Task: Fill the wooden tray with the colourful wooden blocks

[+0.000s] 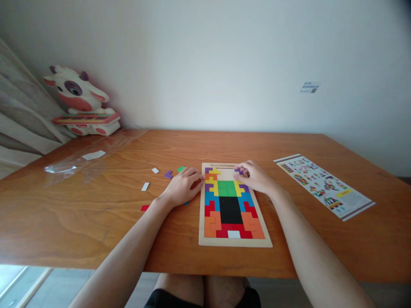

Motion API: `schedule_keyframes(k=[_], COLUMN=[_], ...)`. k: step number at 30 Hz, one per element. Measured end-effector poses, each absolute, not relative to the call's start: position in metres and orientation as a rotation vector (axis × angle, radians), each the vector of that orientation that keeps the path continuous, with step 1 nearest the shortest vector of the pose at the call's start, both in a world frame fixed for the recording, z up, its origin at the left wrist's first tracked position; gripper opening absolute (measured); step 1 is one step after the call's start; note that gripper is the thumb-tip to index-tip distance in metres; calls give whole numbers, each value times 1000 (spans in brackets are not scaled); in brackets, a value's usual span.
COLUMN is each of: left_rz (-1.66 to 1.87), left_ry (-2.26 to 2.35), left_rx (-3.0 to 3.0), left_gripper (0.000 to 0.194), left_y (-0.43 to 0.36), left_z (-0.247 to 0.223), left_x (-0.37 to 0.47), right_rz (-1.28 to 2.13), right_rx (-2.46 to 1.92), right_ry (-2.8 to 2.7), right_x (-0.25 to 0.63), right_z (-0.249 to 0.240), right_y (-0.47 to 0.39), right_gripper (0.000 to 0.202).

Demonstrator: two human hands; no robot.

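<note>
A wooden tray puzzle board [235, 242] lies flat on the table, mostly filled with coloured block pieces. Black pieces [230, 209] fill its middle, with green ones [226, 188] above them. Bare wood [227, 174] shows near the top of the tray. My right hand [252, 176] is over the top right corner, thumb and fingers closed about a purple puzzle piece [238, 171]; the fingers partly cover it. At the board's left edge rests my left hand [186, 185], its fingers curled and the tips of thumb and forefinger against the rim.
Loose pieces lie left of the board: white ones [145, 186], a purple one [168, 174], a green one [180, 169] and a red one [145, 208]. A printed pattern sheet [324, 186] lies at right. Back left are a clear plastic bag [64, 169] and a cow toy keyboard [86, 119].
</note>
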State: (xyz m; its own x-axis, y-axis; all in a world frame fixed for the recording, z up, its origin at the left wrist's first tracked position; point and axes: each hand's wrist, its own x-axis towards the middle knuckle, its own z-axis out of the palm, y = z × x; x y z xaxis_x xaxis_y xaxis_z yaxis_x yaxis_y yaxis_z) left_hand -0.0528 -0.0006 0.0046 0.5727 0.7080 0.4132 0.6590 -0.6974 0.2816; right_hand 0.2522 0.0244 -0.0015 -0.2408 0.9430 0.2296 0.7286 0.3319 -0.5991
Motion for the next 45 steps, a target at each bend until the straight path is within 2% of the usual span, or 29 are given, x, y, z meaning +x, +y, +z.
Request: schedule_keyframes(k=[10,17,19,23,27,34,38,45], left_rz=[777,724,745,810,681,524,513,581], left_ry=[1176,1234,1357,1901,2230,1789,1634,1634], left_rx=[2694,2696,2699,2554,2354,2520,2516,2421], left_gripper=[18,18,18,20,29,41,39,26], left_y=[-1,-3,-1,7,15,18,17,21], left_z=[6,11,13,13,9,18,22,16], left_x=[-53,-52,-55,-74,-107,-141,-141,-136], right_rz=[596,532,541,500,436,294,236,113], right_rx=[-1441,-1450,-1460,-1510,-1534,-1492,-1490,-1539], right_ry=[-1992,-2081,-2087,-2040,-2008,-2003,-1972,-1746], right_x=[259,250,249,250,249,249,248,248], right_z=[5,14,13,12,15,15,14,17], right_y=[21,13,13,14,13,15,15,16], right_gripper=[17,39,41,43,45,48,48,49])
